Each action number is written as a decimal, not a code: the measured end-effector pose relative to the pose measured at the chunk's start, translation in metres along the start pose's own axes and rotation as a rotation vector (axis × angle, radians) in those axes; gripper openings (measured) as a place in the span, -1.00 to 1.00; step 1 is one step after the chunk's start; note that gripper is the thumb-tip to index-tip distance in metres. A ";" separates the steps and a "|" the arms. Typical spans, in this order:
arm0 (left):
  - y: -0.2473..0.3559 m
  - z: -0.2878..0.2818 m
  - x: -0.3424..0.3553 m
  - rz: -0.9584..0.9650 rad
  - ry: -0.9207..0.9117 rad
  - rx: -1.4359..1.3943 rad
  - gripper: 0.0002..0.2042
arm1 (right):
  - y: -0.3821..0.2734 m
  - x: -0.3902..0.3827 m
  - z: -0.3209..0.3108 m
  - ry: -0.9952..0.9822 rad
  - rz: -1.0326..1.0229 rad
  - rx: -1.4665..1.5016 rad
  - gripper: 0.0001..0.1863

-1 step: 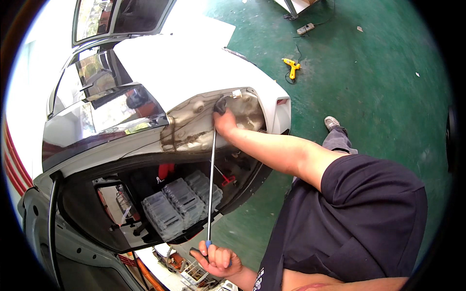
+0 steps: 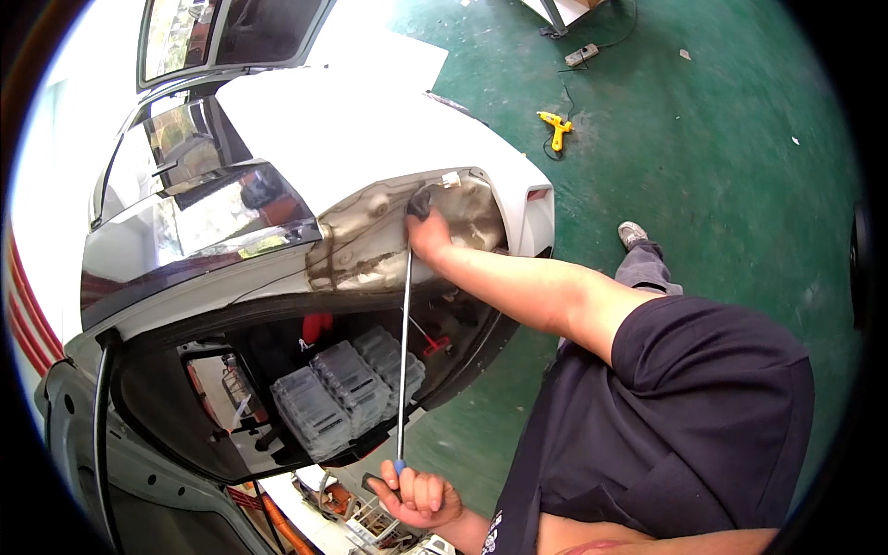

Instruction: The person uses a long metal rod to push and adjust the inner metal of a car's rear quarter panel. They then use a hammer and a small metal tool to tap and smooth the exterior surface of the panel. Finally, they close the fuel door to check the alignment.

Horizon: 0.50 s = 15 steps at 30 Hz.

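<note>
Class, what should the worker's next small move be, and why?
Probably shift the right hand slightly: it hides the upper end of the metal rod, so contact can't be checked before the left hand, closed around the blue handle, applies any force.

Metal shaft (image 2: 405,342) — smooth and shiny, clear plastic boxes (image 2: 350,381), cloth shirt (image 2: 684,416) — matt

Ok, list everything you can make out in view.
car: one, white, left
plastic boxes: about three stacks, clear, inside car
slim tool: one, red-handled, right of boxes
floor: one, green, right
glue gun: one, yellow, floor
power strip: one, pale, floor
rod: one, silver with blue handle, centre
dark item: one, near-black, above rod
shirt: one, dark, right
shoe: one, pale, floor
right hand: one, bare, upper rod
left hand: one, bare, on blue handle
</note>
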<state>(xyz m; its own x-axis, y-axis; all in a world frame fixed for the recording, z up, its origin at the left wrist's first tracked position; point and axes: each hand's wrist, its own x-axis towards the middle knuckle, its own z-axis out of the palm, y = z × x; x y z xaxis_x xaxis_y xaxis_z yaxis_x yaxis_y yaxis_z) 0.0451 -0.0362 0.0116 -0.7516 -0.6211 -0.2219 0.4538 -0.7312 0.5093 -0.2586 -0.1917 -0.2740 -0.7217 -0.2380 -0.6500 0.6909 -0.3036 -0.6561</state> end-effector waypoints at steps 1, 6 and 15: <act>0.000 -0.003 0.000 -0.017 -0.015 0.027 -0.55 | 0.000 0.000 0.000 0.009 -0.015 0.006 -0.62; -0.008 0.002 -0.008 0.040 0.031 -0.010 -0.57 | -0.002 -0.001 0.000 -0.054 0.070 0.079 -0.61; -0.018 0.004 -0.009 0.068 0.071 -0.062 -0.50 | 0.005 0.003 0.000 -0.026 0.034 0.054 -0.60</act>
<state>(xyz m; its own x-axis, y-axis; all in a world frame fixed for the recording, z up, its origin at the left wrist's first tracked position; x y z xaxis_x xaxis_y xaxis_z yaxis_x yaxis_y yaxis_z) 0.0418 -0.0158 0.0075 -0.6833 -0.6867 -0.2480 0.5329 -0.7013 0.4735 -0.2578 -0.1937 -0.2794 -0.6994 -0.2725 -0.6608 0.7122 -0.3443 -0.6118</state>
